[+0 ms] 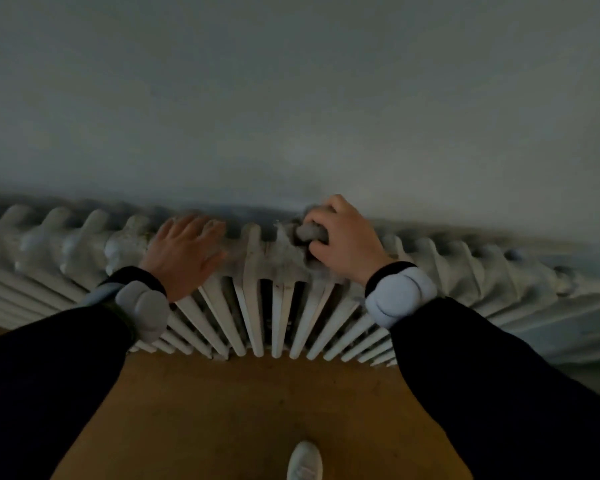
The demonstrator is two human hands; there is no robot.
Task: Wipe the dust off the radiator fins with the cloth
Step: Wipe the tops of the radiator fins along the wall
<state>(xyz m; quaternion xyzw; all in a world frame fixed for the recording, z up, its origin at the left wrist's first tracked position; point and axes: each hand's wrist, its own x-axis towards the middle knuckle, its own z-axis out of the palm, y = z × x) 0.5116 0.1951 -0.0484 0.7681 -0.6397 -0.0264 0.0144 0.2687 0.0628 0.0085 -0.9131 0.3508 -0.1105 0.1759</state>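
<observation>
Standing over a white ribbed radiator (pixel 257 306) running along a pale wall (pixel 291 98). Gripping a bunched grey cloth (pixel 310 233) in the right hand (pixel 340 237), with fingers curled down over the wad and the thumb closing on it from the near side. Pressing that cloth onto the top of the radiator, right of the middle, at the gap between two fins (pixel 284 244) close to the back edge by the wall. Showing the cloth only at the left of the knuckles, bulging out from under the fingertips, with the rest hidden beneath the palm. Laying the left hand (pixel 184 252) flat on the radiator top, left of the cloth and apart from it, fingers straight and slightly spread, pointing toward the wall, holding nothing. Leaving dark grimy marks showing on the fin tops between the two hands. Wearing dark sleeves (pixel 49 375) and a pale grey band (pixel 142 311) at each wrist. Planting one white shoe (pixel 305 460) on the brown floor (pixel 257 410) in front of the radiator.
</observation>
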